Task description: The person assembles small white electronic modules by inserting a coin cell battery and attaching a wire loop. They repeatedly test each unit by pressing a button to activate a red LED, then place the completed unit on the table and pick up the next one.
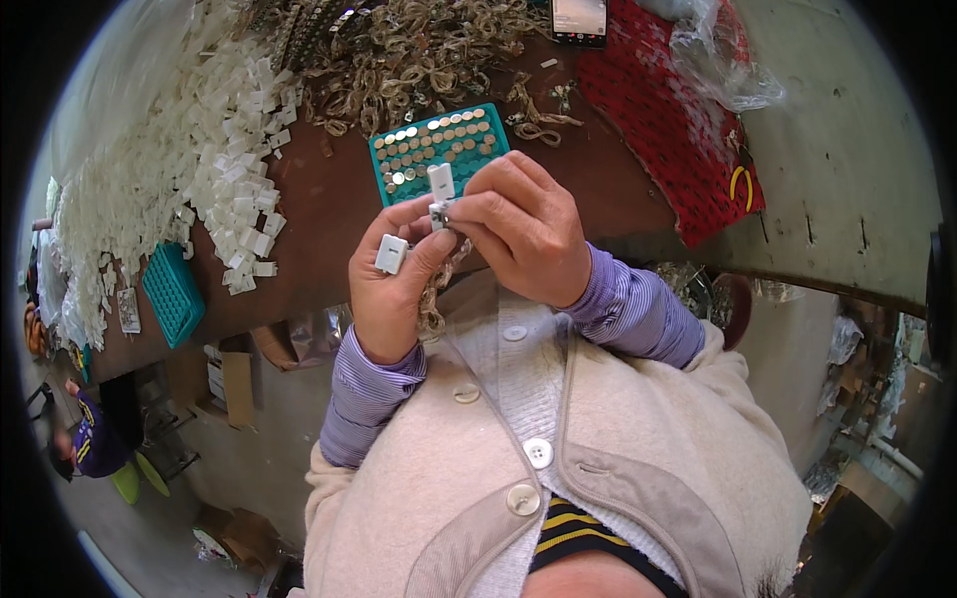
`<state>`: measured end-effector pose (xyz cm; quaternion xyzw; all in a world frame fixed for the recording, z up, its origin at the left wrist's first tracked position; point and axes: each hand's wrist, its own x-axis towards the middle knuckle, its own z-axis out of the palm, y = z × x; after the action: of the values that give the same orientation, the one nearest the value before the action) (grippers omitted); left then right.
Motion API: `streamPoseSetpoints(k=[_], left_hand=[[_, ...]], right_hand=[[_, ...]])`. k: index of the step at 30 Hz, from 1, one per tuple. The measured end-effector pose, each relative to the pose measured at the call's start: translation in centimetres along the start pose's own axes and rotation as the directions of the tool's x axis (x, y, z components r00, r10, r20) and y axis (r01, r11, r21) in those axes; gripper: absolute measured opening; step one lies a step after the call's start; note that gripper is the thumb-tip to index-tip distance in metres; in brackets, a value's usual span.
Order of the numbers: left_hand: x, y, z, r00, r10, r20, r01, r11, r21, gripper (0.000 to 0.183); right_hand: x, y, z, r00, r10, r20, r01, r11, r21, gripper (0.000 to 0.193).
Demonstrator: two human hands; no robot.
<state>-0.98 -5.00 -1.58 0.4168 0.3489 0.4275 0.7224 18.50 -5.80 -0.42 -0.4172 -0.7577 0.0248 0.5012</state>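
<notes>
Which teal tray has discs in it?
The tray just beyond the right hand, holding rows of discs; the other tray, beside the white pieces, shows none.

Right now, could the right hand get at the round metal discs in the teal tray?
Probably yes: the right hand is near the teal tray, and the round metal discs in its upper rows lie uncovered. Yet that hand is busy at a small white piece in the left hand.

From where I stand: one tabletop [324, 231], brown; adjoining it, a pale grey-green surface [837, 164]. Floor [274, 463], grey. Cardboard box [237, 387], open, below the tabletop's near edge; second carton [251, 533], lower left. Light: soft, even.
</notes>
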Motion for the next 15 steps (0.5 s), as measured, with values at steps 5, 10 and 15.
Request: streamPoseSetpoints(k=[5, 10, 15], left_hand=[[-0.3, -0.1, 0.4, 0.999, 0.038, 0.017, -0.041, 0.987, 0.154, 0.039], [-0.3, -0.3, -0.7, 1.000, 0.007, 0.014, -0.009, 0.995, 0.095, 0.033], [-0.3, 0.5, -2.7, 0.997, -0.044, -0.067, 0.045, 0.999, 0.017, 0.026]], right_hand=[[-0.5, 0.0, -0.7, 1.000, 0.023, 0.004, -0.023, 0.998, 0.051, 0.027], [-0.6, -0.4, 0.4, 0.999, -0.031, 0.018, 0.029, 0.996, 0.081, 0.031], [0.2, 0.2, 2.0, 0.997, 0.079, 0.024, -0.082, 0.953, 0.293, 0.029]])
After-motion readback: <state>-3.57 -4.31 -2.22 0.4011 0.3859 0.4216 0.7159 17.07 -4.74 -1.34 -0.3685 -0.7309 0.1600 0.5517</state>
